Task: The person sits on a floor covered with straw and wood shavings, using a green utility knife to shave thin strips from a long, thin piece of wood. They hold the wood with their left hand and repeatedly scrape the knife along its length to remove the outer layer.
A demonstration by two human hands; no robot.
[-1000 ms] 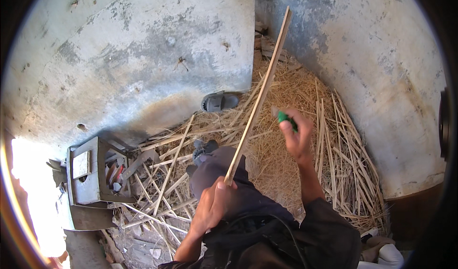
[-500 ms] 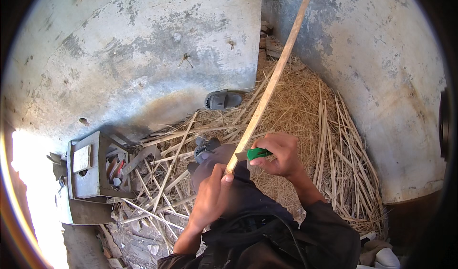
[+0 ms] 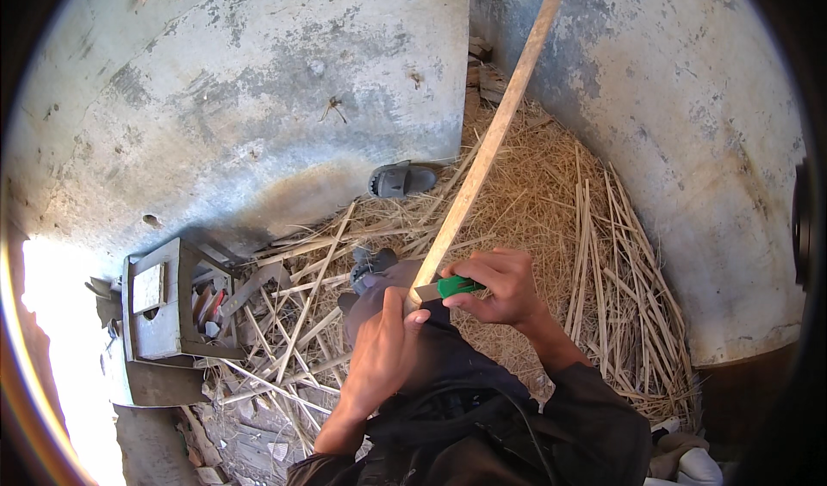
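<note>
A long, pale strip, bamboo or wood [image 3: 482, 165], slants up and away to the right from my lap. Its near end is pinched between the thumb and fingers of my left hand [image 3: 381, 348]. My right hand [image 3: 504, 286] is closed around the green handle of a knife [image 3: 457, 287]. The flat blade points left and touches the strip just above my left thumb. My left fingertips are partly hidden behind the strip.
Shavings [image 3: 534, 171] cover the floor ahead, with many split strips [image 3: 633, 296] piled at the right. A wooden box [image 3: 177, 301] holding small items stands at the left. One grey sandal [image 3: 402, 179] lies by the worn wall [image 3: 250, 81].
My right hand has drawn the knife down and left along the strip, closer to my left thumb. The strip's far end has shifted slightly upward in view.
</note>
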